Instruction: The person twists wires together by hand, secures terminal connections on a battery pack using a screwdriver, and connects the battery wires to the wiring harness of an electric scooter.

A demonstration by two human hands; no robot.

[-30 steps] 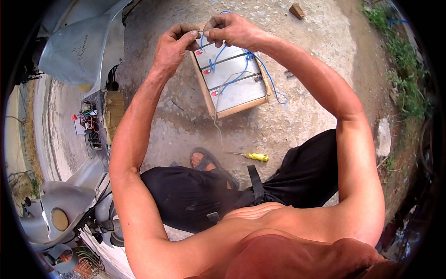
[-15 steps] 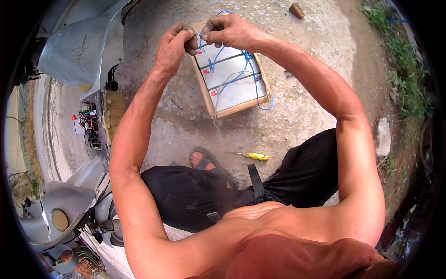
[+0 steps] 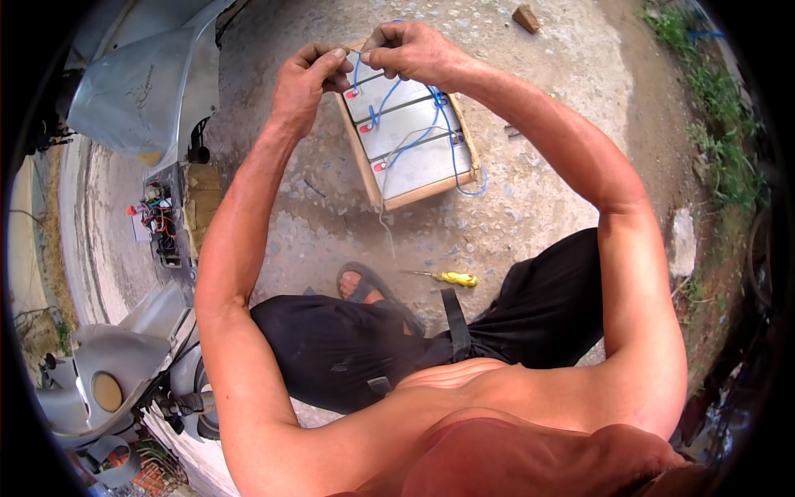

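Note:
Both hands are raised over the far end of a wooden tray (image 3: 414, 196) holding several grey block batteries (image 3: 411, 124) with red terminal tabs. My left hand (image 3: 310, 79) is closed in a pinch at the tray's far left corner, on a thin wire (image 3: 354, 52). Just right of it, the thumb and fingertips of my right hand (image 3: 406, 51) pinch the same wire, leaving a short gap between the hands. Blue wires (image 3: 387, 101) run loosely across the battery tops, one rising toward my fingers. The wire ends are too small to make out.
A yellow-handled screwdriver (image 3: 454, 278) lies on the concrete near my sandalled foot (image 3: 362, 284). A pale cord (image 3: 387, 228) trails from the tray. Grey vehicle panels (image 3: 137, 91) and a box of wiring (image 3: 159, 217) stand at left. A brick piece (image 3: 527, 18) lies far right.
My fingertips have drawn slightly apart, the right hand lifting a little. The blue wire between them shows more clearly. Tray and screwdriver stay in place.

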